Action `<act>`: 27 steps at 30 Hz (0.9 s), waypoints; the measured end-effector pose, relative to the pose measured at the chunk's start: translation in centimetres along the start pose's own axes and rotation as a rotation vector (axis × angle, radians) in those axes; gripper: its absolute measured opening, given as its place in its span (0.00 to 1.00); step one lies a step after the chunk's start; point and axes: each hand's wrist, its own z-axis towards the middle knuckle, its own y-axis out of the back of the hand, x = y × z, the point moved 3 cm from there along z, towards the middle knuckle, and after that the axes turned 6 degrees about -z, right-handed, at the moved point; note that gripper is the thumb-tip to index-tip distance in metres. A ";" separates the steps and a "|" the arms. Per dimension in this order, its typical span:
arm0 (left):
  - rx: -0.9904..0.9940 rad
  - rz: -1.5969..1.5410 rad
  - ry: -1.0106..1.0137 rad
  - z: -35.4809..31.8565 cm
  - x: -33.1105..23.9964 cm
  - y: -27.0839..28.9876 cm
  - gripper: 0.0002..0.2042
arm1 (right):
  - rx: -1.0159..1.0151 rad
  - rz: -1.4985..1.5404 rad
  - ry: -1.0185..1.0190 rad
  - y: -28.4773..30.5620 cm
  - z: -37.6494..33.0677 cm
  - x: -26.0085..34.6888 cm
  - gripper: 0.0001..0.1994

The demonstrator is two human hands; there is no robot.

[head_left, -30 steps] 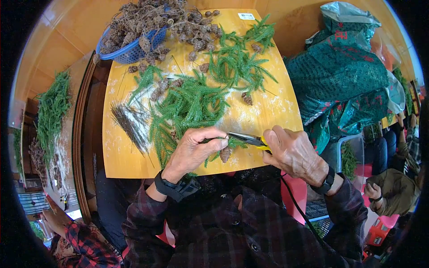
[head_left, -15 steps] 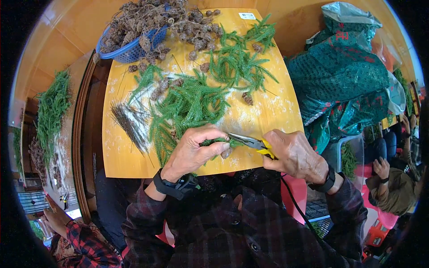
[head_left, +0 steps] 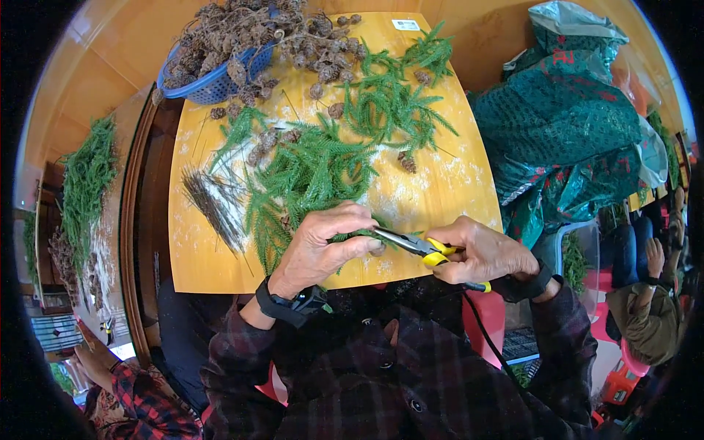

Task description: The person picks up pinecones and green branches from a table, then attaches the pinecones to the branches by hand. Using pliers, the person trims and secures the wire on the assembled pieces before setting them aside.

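Since the earlier frames the right hand (head_left: pixel 488 253) has barely shifted, only drawing the yellow-handled pliers (head_left: pixel 411 243) slightly rightward along the green sprig (head_left: pixel 352 236). Its fingers are curled tight around the handles; the plier jaws look nearly shut at the sprig's stem, low in the middle of the frame. Left hand (head_left: pixel 323 246) pinches the sprig, fingers pressed together over it. Both hover over the yellow table (head_left: pixel 440 191), below a heap of green sprigs (head_left: pixel 315 172), with a blue basket (head_left: pixel 213 84) of brown cones upper left.
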 end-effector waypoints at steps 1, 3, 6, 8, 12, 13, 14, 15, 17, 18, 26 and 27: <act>-0.004 -0.005 -0.030 0.0 0.0 0.0 0.09 | -0.024 0.009 0.000 0.0 0.0 -0.5 0.08; 0.013 0.023 -0.033 0.3 -0.1 0.0 0.09 | -0.049 0.016 -0.001 0.4 -0.3 -0.4 0.08; -0.001 0.059 -0.040 0.1 -0.3 0.0 0.09 | -0.062 -0.203 -0.003 1.1 -0.9 0.8 0.08; -0.019 0.056 -0.055 0.2 -0.5 -0.2 0.08 | -0.113 -0.231 0.022 1.0 -1.3 1.1 0.08; 0.009 0.173 -0.038 0.4 -0.8 -0.5 0.07 | -0.120 -0.226 0.084 0.2 -0.7 1.2 0.09; 0.004 0.195 -0.040 0.4 -0.9 -0.5 0.07 | -0.129 -0.251 0.077 0.2 -0.6 1.5 0.09; 0.004 0.196 -0.039 0.4 -0.9 -0.6 0.07 | -0.138 -0.277 0.071 0.3 -0.6 1.6 0.09; -0.004 0.201 -0.042 0.4 -1.0 -0.6 0.07 | -0.137 -0.276 0.071 0.3 -0.5 1.5 0.09; -0.013 0.206 -0.044 0.3 -1.0 -0.7 0.08 | -0.148 -0.358 0.102 0.3 -0.5 1.2 0.09; -0.015 0.226 -0.049 0.3 -0.9 -0.7 0.08 | -0.147 -0.358 0.102 0.3 -0.5 1.0 0.09; -0.029 0.197 -0.013 0.3 -0.6 -0.8 0.07 | -0.151 -0.337 0.156 -0.1 -0.2 0.4 0.09; -0.031 0.191 -0.061 0.3 -0.6 -0.7 0.07 | -0.151 -0.337 0.157 -0.2 -0.3 0.4 0.09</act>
